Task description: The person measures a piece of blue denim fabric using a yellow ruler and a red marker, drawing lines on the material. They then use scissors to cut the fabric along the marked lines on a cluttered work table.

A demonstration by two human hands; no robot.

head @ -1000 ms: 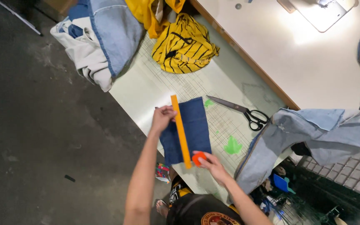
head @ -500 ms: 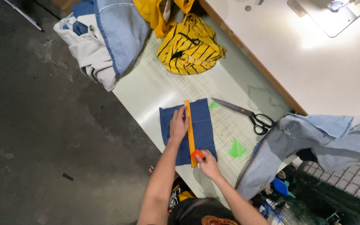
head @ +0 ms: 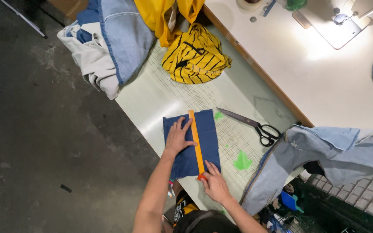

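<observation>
A dark blue denim piece [head: 207,131] lies flat on the pale green cutting mat [head: 160,99]. An orange ruler [head: 196,140] runs lengthwise across the denim. My left hand [head: 178,138] presses flat on the denim and the ruler's left edge, fingers spread. My right hand [head: 212,183] sits at the near end of the ruler, fingers closed on a small red-orange marker [head: 201,176] whose shape is mostly hidden.
Black-handled scissors [head: 251,125] lie right of the denim. Green scraps [head: 242,161] are on the mat. A yellow striped garment [head: 195,54] and folded jeans [head: 117,39] lie farther away. Light blue jeans [head: 320,151] hang at right by a white sewing table [head: 307,73].
The ruler has shifted into line along the middle of the denim. My left hand has spread flat on it, and my right hand has settled at the ruler's near end.
</observation>
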